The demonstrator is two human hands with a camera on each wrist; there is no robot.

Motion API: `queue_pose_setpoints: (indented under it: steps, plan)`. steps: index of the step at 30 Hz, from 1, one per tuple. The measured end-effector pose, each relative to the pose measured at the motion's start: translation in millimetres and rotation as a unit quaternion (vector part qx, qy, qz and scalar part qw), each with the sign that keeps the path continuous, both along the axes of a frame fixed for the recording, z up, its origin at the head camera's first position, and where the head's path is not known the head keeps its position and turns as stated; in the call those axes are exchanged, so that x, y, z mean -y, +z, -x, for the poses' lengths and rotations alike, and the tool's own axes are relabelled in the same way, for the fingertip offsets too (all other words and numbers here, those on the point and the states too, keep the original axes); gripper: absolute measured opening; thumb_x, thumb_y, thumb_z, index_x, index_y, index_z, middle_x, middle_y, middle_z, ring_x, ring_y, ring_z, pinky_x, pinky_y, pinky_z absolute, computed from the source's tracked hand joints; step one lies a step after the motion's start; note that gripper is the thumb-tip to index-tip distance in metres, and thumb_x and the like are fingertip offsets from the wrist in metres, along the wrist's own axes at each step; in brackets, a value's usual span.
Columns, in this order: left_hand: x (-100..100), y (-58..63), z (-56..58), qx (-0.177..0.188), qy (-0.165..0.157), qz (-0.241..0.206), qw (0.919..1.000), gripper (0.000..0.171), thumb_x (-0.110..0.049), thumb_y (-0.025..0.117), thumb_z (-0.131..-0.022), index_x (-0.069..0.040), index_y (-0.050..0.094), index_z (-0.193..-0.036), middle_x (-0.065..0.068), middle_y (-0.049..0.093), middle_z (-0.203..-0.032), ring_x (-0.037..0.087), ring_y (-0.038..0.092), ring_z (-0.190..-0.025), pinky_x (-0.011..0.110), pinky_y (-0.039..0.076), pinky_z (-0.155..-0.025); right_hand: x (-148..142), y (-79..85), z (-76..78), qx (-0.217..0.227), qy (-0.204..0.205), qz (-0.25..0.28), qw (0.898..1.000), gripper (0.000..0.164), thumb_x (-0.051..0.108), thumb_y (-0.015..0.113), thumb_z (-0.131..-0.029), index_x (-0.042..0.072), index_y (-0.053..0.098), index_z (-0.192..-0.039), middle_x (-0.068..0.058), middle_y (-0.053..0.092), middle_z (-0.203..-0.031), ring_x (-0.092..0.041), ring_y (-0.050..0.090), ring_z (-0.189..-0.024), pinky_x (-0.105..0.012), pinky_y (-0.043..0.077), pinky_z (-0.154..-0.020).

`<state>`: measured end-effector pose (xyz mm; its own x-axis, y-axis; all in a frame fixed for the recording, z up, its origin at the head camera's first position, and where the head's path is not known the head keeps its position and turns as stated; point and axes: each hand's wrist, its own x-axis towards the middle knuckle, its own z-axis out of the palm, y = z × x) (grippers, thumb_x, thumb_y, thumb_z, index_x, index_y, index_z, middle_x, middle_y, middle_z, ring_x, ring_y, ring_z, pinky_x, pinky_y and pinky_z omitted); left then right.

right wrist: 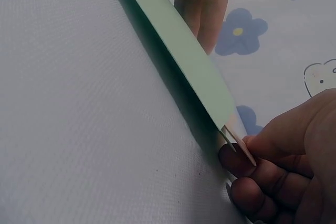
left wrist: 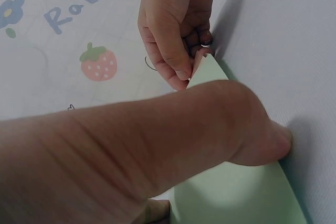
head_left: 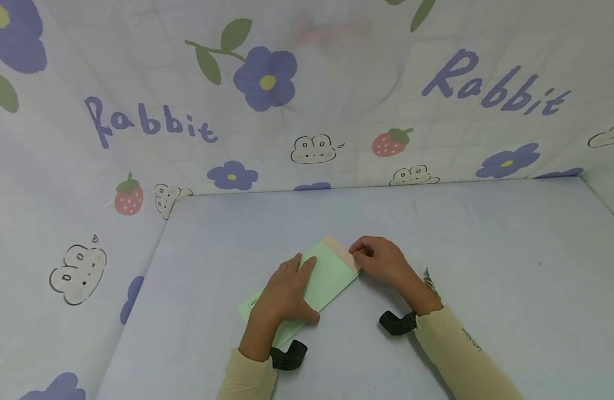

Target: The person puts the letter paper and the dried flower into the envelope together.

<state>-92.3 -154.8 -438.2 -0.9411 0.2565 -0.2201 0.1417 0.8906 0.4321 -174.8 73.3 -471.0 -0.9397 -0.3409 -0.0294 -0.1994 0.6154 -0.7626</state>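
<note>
A flat light green paper sleeve (head_left: 332, 272), much like an envelope, lies slantwise on the table. A peach paper strip (head_left: 341, 251) shows at its upper right end. My left hand (head_left: 286, 291) rests across the sleeve's middle, fingers and thumb spread. At the peach end, my right hand (head_left: 382, 260) pinches the strip's near corner between thumb and fingers. The right wrist view shows the peach edge (right wrist: 244, 150) between thumb and fingertip, slightly apart from the green layer (right wrist: 184, 51). Small dark print at the lower left of the sleeve is partly hidden by the left hand.
The pale table (head_left: 487, 266) reaches back to a white cloth (head_left: 347, 100) printed with flowers, strawberries and "Rabbit", which also hangs along the left side. A black curved device sits at each wrist, close above the tabletop.
</note>
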Motion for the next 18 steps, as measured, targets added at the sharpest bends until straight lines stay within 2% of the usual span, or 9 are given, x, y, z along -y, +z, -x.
queue_pose_setpoints:
  steps: [18]
  plan:
    - [-0.6, 0.7, -0.4, 0.002, 0.002, 0.004, 1.0000, 0.106, -0.027, 0.089, -0.066, -0.009, 0.036, -0.156, 0.021, 0.029, -0.159, 0.038, 0.029, -0.144, 0.051, 0.031, -0.113, 1.1, 3.4, -1.2, 0.002, 0.000, -0.005, 1.000, 0.021, 0.011, 0.054, -0.095, 0.010, 0.075, -0.099, 0.000, 0.069, -0.090, -0.018, 0.058, -0.080, -0.037, 0.047, -0.072]
